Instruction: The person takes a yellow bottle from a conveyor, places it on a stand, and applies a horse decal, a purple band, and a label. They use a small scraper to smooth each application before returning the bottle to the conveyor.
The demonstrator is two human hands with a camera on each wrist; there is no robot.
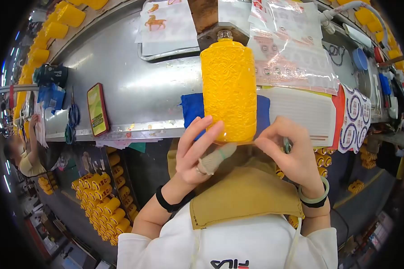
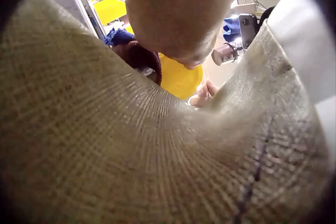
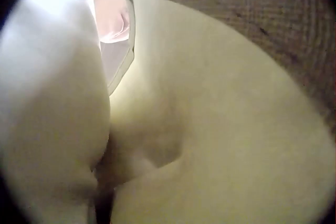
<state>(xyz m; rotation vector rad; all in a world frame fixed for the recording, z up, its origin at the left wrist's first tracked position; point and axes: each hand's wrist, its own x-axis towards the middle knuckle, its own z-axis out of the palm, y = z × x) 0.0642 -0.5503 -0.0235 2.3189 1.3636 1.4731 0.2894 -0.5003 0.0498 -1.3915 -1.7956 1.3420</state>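
Note:
A yellow embossed bottle [image 1: 229,85] with a clear glass neck lies over a blue cloth [image 1: 193,110] at the table's front edge, base toward the body. My left hand [image 1: 195,154] holds the bottle at the base's left side, two fingers along its surface. A pale finger cot [image 1: 219,158] covers one digit below the base. At the base's right corner, my right hand [image 1: 289,145] has thumb and forefinger tips together; I cannot tell whether anything is between them. The left wrist view shows the bottle's round yellow base [image 2: 181,77] beside right fingertips [image 2: 203,95].
A phone [image 1: 97,110] and blue-handled scissors [image 1: 72,116] lie left on the metal table [image 1: 134,76]. Sticker sheets [image 1: 289,49] and a white paper stack [image 1: 296,112] sit right. Horse decals [image 1: 155,22] are at the back. Yellow containers [image 1: 101,204] are stacked below; another person [image 1: 31,152] works at far left.

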